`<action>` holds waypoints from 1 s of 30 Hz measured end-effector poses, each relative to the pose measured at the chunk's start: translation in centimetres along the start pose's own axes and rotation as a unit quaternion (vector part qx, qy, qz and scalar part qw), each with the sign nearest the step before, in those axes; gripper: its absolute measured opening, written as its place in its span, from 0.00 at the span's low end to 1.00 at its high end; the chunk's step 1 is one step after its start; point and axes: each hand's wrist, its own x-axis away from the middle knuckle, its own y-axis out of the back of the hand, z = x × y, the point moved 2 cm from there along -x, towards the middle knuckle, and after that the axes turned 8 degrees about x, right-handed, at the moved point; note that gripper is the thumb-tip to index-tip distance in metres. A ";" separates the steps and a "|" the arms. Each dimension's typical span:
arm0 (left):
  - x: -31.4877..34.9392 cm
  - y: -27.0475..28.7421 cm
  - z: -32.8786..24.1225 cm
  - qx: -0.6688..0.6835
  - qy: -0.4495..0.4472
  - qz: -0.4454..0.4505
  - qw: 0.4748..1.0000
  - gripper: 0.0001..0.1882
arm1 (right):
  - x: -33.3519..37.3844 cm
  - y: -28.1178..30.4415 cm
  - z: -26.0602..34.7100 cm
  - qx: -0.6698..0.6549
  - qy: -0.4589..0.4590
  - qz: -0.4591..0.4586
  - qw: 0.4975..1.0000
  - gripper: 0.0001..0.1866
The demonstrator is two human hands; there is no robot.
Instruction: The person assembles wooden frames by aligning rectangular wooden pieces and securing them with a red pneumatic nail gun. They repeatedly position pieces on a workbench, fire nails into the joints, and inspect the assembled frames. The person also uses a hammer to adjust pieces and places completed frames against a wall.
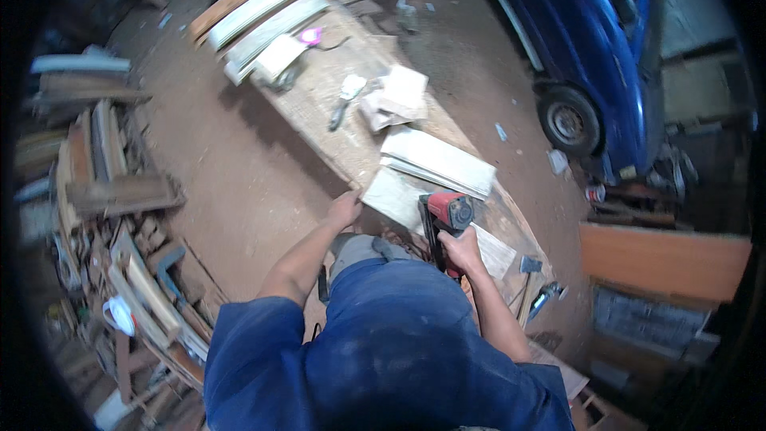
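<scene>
Nail gun (447,208), round-capped, over flat wooden board (394,199)

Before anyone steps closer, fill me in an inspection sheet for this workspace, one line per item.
Surface: long wooden bench, running diagonally away from the person.
Job's things: red-and-black power tool over a flat pale board; stacked pale boards beside it.
Clutter: dark-handled hand tool, pale pieces and a pink object farther along the bench.
Hands: right hand grips the power tool; left hand is at the board's left end, its grip unclear.
Cables: a thin dark strand near the pink object, kind unclear.
Surroundings: piled wood to the left, blue car to the right.
</scene>
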 end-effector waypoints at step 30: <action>4.8 -24.5 -36.0 -0.452 -0.340 0.238 0.790 0.76 | 8.0 0.9 -40.3 -0.013 -0.224 -0.306 0.925 0.44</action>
